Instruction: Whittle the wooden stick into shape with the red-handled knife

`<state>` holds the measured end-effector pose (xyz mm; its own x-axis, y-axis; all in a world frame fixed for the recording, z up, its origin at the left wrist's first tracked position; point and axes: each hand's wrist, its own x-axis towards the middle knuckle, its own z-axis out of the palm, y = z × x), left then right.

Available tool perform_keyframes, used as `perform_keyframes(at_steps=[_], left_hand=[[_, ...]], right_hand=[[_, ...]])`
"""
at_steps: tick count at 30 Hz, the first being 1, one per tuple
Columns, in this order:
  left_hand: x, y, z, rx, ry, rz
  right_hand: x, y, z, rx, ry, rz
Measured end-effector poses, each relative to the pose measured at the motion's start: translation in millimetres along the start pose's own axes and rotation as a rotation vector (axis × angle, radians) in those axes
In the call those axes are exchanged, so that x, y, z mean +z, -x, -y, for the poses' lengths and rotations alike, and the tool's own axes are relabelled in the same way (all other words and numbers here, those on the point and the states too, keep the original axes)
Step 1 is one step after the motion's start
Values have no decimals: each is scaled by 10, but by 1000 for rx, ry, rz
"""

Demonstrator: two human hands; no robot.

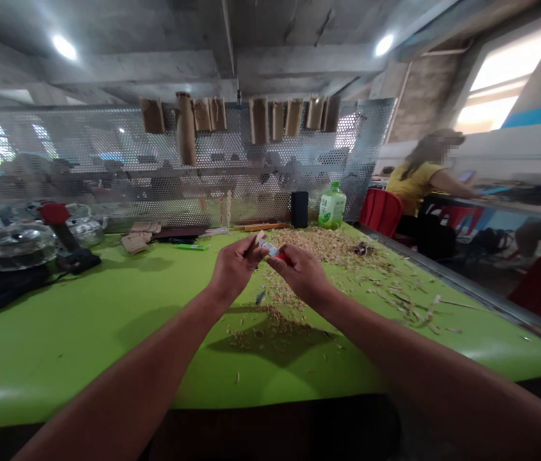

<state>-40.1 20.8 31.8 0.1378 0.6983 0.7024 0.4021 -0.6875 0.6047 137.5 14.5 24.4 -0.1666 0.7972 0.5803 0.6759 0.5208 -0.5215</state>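
Observation:
Above the middle of the green-covered table (155,333), both my hands meet. My right hand (307,274) is closed around the red handle of a knife (283,257), whose silvery blade points left toward the other hand. My left hand (234,267) pinches a small pale piece (260,235) that looks like wood; most of it is hidden by the fingers. The blade lies at or right beside this piece, and I cannot tell whether it touches. Below and behind the hands, pale wood shavings (294,298) are scattered.
Glass teapots (15,243) and a red-topped dark tool (61,234) stand at left. Toward the back are flat wooden pieces (138,237), a green cutter (191,247), a black box (299,209) and a green bottle (332,206). A person in yellow (409,186) sits at right.

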Motion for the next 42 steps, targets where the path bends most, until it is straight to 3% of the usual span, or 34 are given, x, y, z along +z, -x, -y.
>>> perform_keyframes(at_steps=[10,26,28,33,37,42], left_hand=[[-5,3,-3,34,-42,-9],[16,3,-153,-45,-134,-15],[2,-3,-128,-73,-127,-43],[-125,-50,3,-131,-129,-206],[-97,-67,41,-147,-11,-138],[1,-29,16,-299,323,-1]], right_hand=[[64,22,-53,-57,4,-66],[159,29,31,60,-159,-98],[128,-18,15,83,-219,-112],[-57,-229,-176,257,-547,-286],[-30,-245,-261,292,-593,-82],[85,-143,-133,131,-252,63]])
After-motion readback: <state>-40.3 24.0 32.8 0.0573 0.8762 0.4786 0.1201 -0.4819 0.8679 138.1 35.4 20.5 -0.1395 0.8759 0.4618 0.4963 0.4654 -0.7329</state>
